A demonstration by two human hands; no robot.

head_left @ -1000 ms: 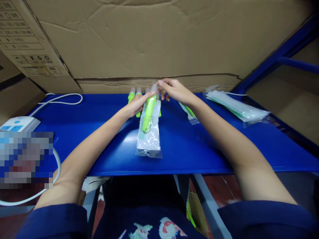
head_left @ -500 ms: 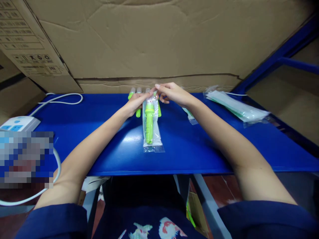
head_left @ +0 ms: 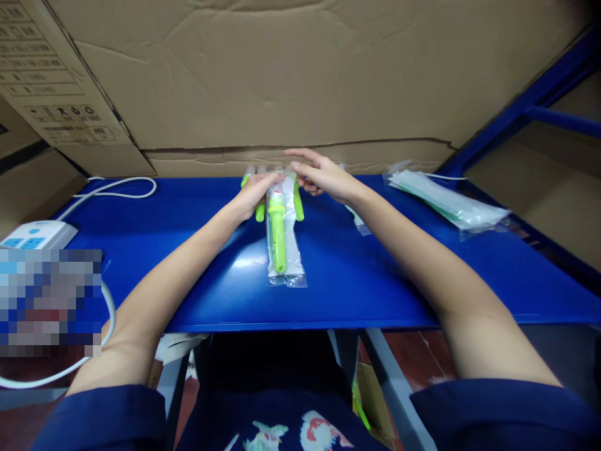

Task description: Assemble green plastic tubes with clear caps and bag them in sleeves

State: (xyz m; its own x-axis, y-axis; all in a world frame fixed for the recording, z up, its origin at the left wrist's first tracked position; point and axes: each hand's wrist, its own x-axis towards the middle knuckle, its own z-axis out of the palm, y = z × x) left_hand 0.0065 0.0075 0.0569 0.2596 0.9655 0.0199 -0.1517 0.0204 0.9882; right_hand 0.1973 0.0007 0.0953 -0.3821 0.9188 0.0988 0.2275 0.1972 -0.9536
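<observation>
A clear plastic bag (head_left: 295, 266) with a white backing lies over the blue table. In it is a bright green item with a long ribbed handle (head_left: 278, 241) and a clear top end. My left hand (head_left: 257, 193) grips the bag's upper left edge, thumb on top; its other fingers are mostly hidden. To the right of the bag's top, my right hand (head_left: 323, 175) is open, its index finger stretched out and the others loosely bent. Similar green items with clear caps stand out behind my left hand, and one green handle (head_left: 299, 203) shows right of the bag.
A stack of clear bags with white and green inserts (head_left: 453, 203) lies at the right. A single flat bag (head_left: 359, 219) is partly behind my right forearm. A white power strip (head_left: 40, 233) with its cable sits at the left. Cardboard (head_left: 282, 81) walls the table's back.
My right index finger has stretched out to the left, away from the bag's top. The bag with the green item has shifted slightly left. My left hand stays on it.
</observation>
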